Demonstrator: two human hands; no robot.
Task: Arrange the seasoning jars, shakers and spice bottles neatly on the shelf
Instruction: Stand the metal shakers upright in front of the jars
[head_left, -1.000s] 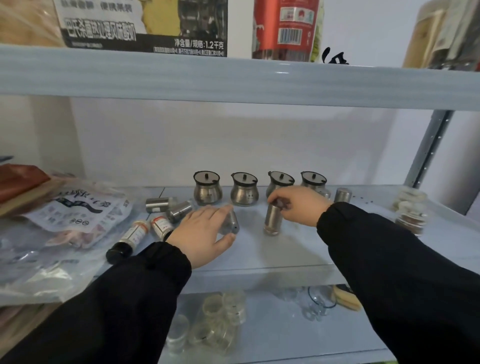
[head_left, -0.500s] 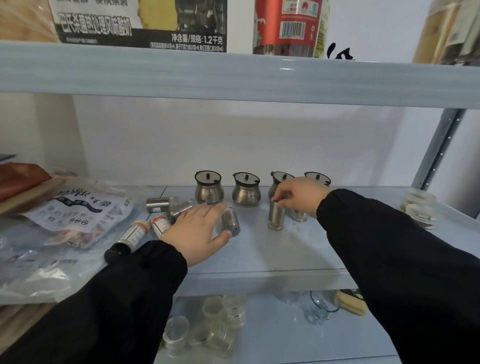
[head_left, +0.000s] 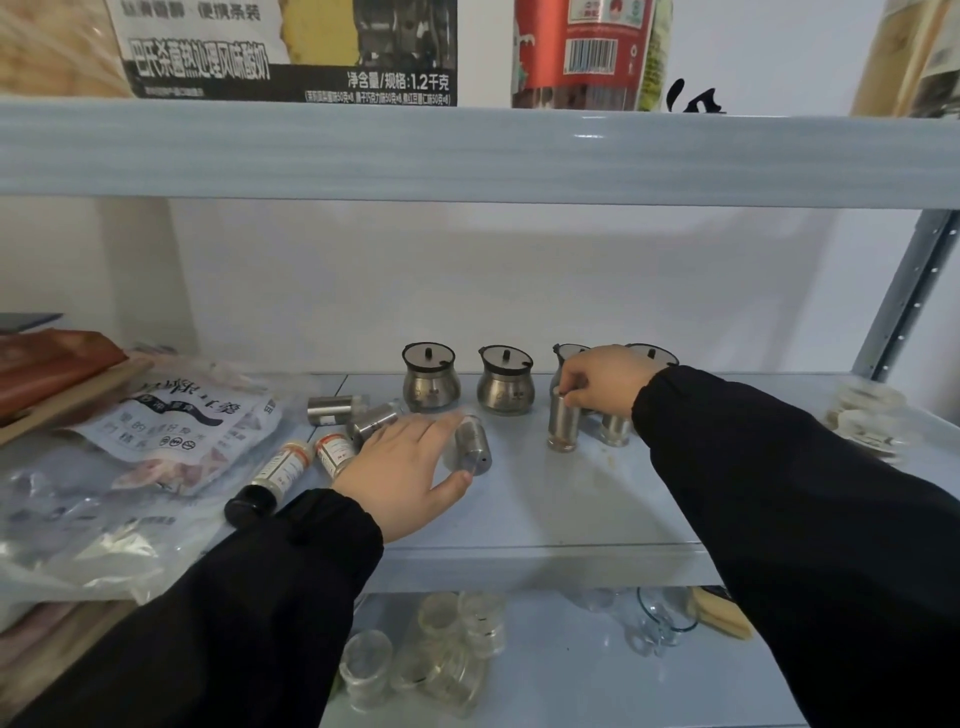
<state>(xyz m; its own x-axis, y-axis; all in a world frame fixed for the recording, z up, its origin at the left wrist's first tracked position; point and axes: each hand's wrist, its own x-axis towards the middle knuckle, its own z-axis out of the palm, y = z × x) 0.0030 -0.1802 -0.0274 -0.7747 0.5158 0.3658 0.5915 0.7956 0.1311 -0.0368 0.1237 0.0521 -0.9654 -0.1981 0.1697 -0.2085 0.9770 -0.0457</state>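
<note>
Four steel seasoning jars (head_left: 430, 380) stand in a row at the back of the shelf (head_left: 571, 499). Our right hand (head_left: 602, 379) pinches the top of an upright steel shaker (head_left: 562, 426), with a second upright shaker (head_left: 615, 429) just beside it. Our left hand (head_left: 400, 475) lies spread over a toppled shaker (head_left: 471, 448), fingers open and touching it. Two more shakers (head_left: 332, 409) and two orange-labelled spice bottles (head_left: 335, 453) lie on their sides to the left, near a plastic packet (head_left: 171, 431).

Brushed metal shakers (head_left: 562, 423), glossy painted shelf (head_left: 571, 499) — crinkled clear plastic bags (head_left: 78, 519)
</note>
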